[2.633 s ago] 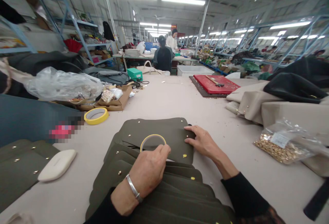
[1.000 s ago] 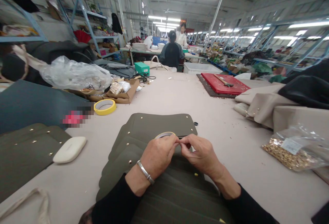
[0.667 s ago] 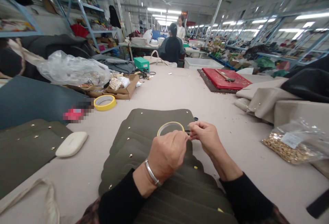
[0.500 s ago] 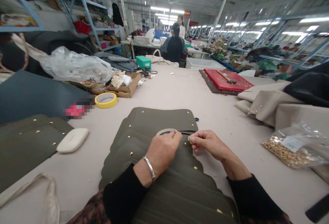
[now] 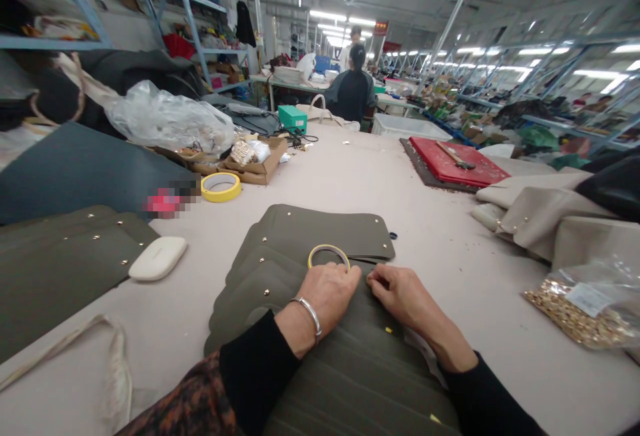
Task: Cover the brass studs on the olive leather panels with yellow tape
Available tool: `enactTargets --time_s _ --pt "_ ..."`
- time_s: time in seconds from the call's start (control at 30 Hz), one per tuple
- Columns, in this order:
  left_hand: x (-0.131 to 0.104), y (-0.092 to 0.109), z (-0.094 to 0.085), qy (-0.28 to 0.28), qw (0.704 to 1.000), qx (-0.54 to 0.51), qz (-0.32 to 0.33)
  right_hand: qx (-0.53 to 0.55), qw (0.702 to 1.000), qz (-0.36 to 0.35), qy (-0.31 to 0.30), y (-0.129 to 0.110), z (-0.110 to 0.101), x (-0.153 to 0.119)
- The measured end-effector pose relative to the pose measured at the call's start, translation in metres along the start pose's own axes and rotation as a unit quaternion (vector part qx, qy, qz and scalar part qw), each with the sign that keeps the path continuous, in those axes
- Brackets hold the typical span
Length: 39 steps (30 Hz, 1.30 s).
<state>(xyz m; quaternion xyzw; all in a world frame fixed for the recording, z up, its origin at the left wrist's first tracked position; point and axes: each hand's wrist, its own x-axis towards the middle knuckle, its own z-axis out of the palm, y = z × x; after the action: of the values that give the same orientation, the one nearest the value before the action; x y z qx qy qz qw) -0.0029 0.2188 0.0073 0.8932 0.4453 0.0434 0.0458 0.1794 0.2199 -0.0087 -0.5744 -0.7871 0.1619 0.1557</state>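
Note:
Olive-green sheets with small gold studs lie overlapped in a stack before me. My left hand, with a silver bangle at the wrist, is closed on a thin yellow tape roll standing tilted over the stack. Just to its right, my right hand has thumb and forefinger pinched together at the sheets' edge; whatever lies between those fingertips is too small to make out. Small yellow bits of tape stick to the lower sheets.
Another yellow tape roll and a white rounded case lie left. A hammer rests on a red pad. At right is a bag of gold studs. A seated person is beyond the table.
The view has shifted, so the scene sits further right. The tape roll in my left hand stands more upright. My right hand has come down onto the sheets, and the yellow bit at its fingertips no longer shows.

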Motion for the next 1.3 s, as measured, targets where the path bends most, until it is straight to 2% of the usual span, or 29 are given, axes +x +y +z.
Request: enactTargets --time_s 0.1,0.27,0.33,0.4,0.53,0.6,0.67,0.73,0.8,0.9,0.97,1.03,1.1,1.2,1.23,1.3 --pt "0.001 -0.001 0.001 -0.003 1.000 0.000 0.000 -0.010 1.000 0.003 -0.001 0.001 0.003 -0.001" --pt "0.000 -0.001 0.000 -0.007 1.000 0.004 -0.004 0.058 0.995 0.072 0.034 0.011 -0.003 -0.002" --pt "-0.001 -0.002 0.000 -0.001 1.000 0.002 -0.006 0.084 0.993 0.044 0.065 0.015 -0.008 -0.004" --pt "-0.002 -0.003 0.000 0.008 1.000 0.000 -0.004 0.074 0.994 -0.021 0.081 0.016 -0.011 -0.005" --pt "-0.001 -0.005 0.003 0.028 1.000 -0.006 -0.010 -0.014 0.989 -0.144 0.018 0.014 -0.007 -0.005" --pt "-0.001 -0.008 0.004 0.038 0.999 -0.014 -0.021 -0.038 0.989 -0.146 0.001 0.010 -0.003 -0.003" --pt "-0.001 -0.012 0.005 0.055 0.998 -0.027 -0.033 -0.042 0.994 -0.105 -0.010 0.006 -0.002 0.000" --pt "-0.001 -0.017 0.004 0.099 0.993 -0.050 -0.047 -0.040 0.998 -0.043 -0.022 0.001 -0.003 0.004" --pt "-0.002 -0.023 0.003 0.181 0.978 -0.082 -0.057 -0.032 0.999 0.007 -0.028 -0.003 -0.006 0.007" --pt "-0.004 -0.029 0.000 0.314 0.940 -0.126 -0.050 0.017 0.997 0.030 -0.064 -0.003 -0.010 0.006" --pt "-0.005 -0.031 0.000 0.350 0.924 -0.153 -0.032 0.062 0.991 0.019 -0.114 0.000 -0.013 0.003" --pt "-0.006 -0.029 0.000 0.343 0.922 -0.180 -0.010 0.102 0.983 -0.001 -0.150 0.004 -0.016 0.001" --pt "-0.005 -0.026 0.001 0.315 0.927 -0.201 0.014 0.144 0.983 -0.006 -0.111 0.005 -0.019 0.001" --pt "-0.005 -0.021 0.003 0.263 0.941 -0.205 0.058 0.211 0.977 -0.004 0.038 -0.001 -0.022 0.002" --pt "-0.004 -0.020 0.003 0.249 0.945 -0.201 0.073 0.225 0.971 -0.020 0.073 -0.004 -0.023 0.002" --pt "-0.004 -0.020 0.005 0.236 0.948 -0.193 0.088 0.225 0.965 -0.080 0.105 -0.011 -0.022 0.003"
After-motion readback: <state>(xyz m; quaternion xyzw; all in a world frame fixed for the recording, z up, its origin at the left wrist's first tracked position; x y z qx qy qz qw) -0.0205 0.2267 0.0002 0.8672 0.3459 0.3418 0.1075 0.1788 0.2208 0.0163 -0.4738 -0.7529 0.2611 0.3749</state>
